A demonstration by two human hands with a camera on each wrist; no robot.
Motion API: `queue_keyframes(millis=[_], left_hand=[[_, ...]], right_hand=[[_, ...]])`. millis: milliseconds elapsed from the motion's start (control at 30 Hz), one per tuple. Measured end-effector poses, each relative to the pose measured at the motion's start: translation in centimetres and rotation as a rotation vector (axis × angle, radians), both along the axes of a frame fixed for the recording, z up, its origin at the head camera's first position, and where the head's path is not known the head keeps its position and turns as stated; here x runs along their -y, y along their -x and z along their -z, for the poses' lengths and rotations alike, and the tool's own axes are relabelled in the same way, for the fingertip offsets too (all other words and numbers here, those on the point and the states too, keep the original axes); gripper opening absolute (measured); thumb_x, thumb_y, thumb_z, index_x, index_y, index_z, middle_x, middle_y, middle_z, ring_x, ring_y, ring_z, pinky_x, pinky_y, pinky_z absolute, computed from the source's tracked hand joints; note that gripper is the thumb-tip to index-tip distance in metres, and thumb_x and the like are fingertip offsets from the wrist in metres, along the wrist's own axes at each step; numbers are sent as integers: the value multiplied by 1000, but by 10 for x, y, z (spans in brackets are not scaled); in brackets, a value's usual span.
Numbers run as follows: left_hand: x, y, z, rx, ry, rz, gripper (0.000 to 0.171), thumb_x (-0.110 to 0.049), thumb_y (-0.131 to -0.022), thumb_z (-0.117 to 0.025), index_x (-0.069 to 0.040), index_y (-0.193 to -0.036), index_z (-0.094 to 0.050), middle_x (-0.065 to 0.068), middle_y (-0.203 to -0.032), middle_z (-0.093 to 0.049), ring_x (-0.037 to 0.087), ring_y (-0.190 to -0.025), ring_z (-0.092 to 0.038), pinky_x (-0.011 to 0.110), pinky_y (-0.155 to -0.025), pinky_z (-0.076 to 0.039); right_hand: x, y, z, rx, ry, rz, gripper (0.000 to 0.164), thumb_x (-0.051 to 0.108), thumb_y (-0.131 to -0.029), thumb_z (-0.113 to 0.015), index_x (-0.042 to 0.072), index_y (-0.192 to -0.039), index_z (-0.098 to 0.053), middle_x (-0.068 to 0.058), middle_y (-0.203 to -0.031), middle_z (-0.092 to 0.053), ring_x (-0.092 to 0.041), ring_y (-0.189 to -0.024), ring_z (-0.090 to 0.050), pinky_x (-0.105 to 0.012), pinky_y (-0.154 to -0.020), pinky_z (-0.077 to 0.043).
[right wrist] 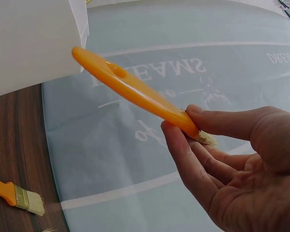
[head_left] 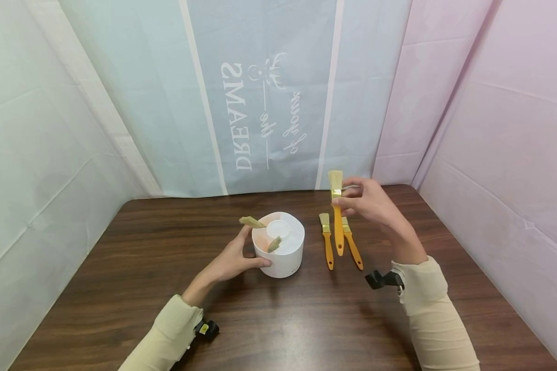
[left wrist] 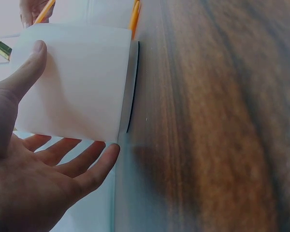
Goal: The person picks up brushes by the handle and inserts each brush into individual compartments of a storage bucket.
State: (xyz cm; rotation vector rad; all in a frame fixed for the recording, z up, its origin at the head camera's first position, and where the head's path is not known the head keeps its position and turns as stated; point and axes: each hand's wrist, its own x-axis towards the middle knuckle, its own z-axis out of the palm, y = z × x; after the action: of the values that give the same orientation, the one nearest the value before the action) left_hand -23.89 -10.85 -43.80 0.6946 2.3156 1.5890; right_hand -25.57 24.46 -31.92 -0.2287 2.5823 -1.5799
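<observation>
A white round organizer [head_left: 285, 265] with several compartments stands upright on the table. Two paintbrushes sit in it bristles up; the bristles of one [head_left: 252, 222] lean out over the left rim, those of the other [head_left: 275, 244] show near the front. My left hand [head_left: 234, 257] grips the organizer's left side, thumb on the front wall and fingers round the far side. In my right hand [head_left: 371, 202], thumb and fingers pinch a yellow-handled paintbrush [head_left: 338, 226] near its ferrule. It is held above the table, bristles up, the handle [right wrist: 130, 92] end towards the organizer in the right wrist view.
Two more yellow-handled paintbrushes, a left one [head_left: 328, 247] and a right one [head_left: 354, 251], lie on the dark wooden table [head_left: 167, 232] right of the organizer, under the held brush. A pale cloth backdrop [head_left: 278, 180] hangs along the table's far edge, with cloth walls at both sides.
</observation>
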Motion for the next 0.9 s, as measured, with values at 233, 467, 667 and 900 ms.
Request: queue_keyframes(millis=[233, 467, 667, 900], left_hand=[[0, 0, 1, 1, -1, -5, 101, -26, -86, -87, -11, -161, -22, 16, -162, -36, 37, -147, -44, 43, -105, -57], [-1, 1, 2, 4, 4, -7, 102, -27, -85, -87, -12, -161, -21, 16, -162, -36, 37, -147, -44, 42, -104, -57], [-1, 1, 2, 1, 4, -8, 101, -27, -85, -87, -12, -161, -21, 16, -162, -37, 36, -147, -45, 41, -104, -57], [-1, 1, 3, -4, 3, -8, 101, -26, -85, -87, -14, -161, -22, 15, -162, -37, 36, -146, -46, 40, -103, -58]], right_hand=[[6, -2, -1, -23, 13, -8, 56, 11, -95, -73, -6, -141, -47, -18, -109, -75, -18, -80, -76, -40, -83, -65], [10, -3, 1, -32, 35, -17, 55, 8, -94, -74, -6, -140, -47, -16, -106, -75, -21, -79, -76, -36, -79, -65], [12, -3, 2, -44, 42, -15, 53, 7, -94, -74, -5, -138, -48, -13, -101, -75, -18, -76, -75, -36, -78, -65], [16, -4, 2, -55, 67, -19, 53, 6, -93, -74, -6, -138, -47, -17, -104, -75, -19, -76, -75, -37, -78, -66]])
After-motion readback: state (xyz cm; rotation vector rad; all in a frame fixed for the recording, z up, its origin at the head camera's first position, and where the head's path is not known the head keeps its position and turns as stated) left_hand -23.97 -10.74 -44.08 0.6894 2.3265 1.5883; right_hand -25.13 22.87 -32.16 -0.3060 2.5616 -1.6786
